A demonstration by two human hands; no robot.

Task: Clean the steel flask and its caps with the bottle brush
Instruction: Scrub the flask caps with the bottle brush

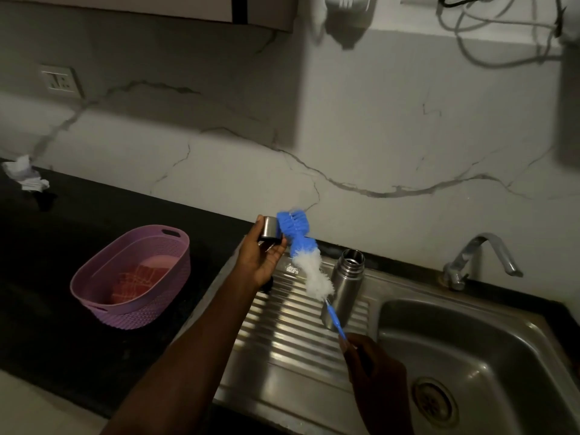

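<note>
Pretty dim in here, so some of this is hard to read. Nearest, the right hand [375, 373] is mostly a dark shape, its fingers closed round the thin blue handle of the bottle brush [306, 259]; the part of the handle inside the fist is hidden. One brush, twisted bristles, white near the handle and blue at the tip. It slants up and to the left across the ribbed steel drainboard [282, 334].

The left hand [262, 259] pinches one small steel cap [270, 229], a short shiny cylinder, and the blue bristle tip is right against its side. Something dark peeks out under that hand, can't tell what it is.

One steel flask [345, 285] stands upright and uncapped on the drainboard, just right of the brush, its base partly behind the handle. The sink basin [464, 350] on the right is cut off at the frame edge, one round drain showing.

Left on the black counter [78, 324] sits one purple woven-look plastic basket [131, 277] with something pinkish inside. Farther back: one curved tap [483, 255], crumpled white paper [25, 175], and one wall socket [59, 81] on the veined marble wall.
</note>
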